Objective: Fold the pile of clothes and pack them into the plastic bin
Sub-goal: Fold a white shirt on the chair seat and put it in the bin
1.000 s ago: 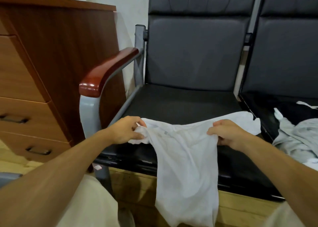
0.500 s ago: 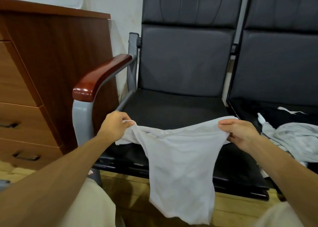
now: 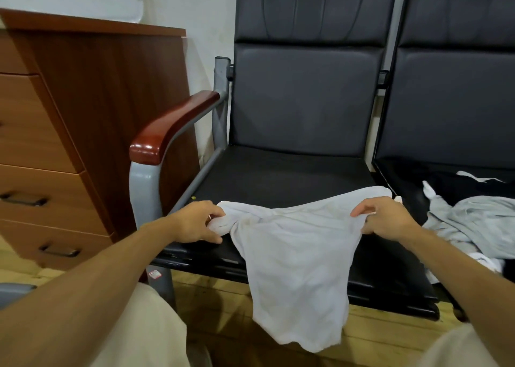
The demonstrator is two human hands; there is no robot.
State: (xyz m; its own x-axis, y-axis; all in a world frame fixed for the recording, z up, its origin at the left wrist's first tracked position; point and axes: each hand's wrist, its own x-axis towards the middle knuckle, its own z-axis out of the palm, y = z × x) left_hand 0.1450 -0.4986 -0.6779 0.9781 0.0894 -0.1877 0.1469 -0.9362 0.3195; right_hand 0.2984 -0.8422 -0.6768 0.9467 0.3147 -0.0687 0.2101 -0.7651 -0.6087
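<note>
The white shirt hangs over the near edge of the black chair seat, its top corners gripped by the left hand, fingertips buried in bunched cloth, and the right hand, while the grey clothes at right are cut off.

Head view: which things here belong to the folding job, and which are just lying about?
Job: white garment, gripped at its top edge by left hand and right hand; grey garment heaped on the right-hand chair.
Lying about: wooden drawer unit; red-brown armrest.
</note>
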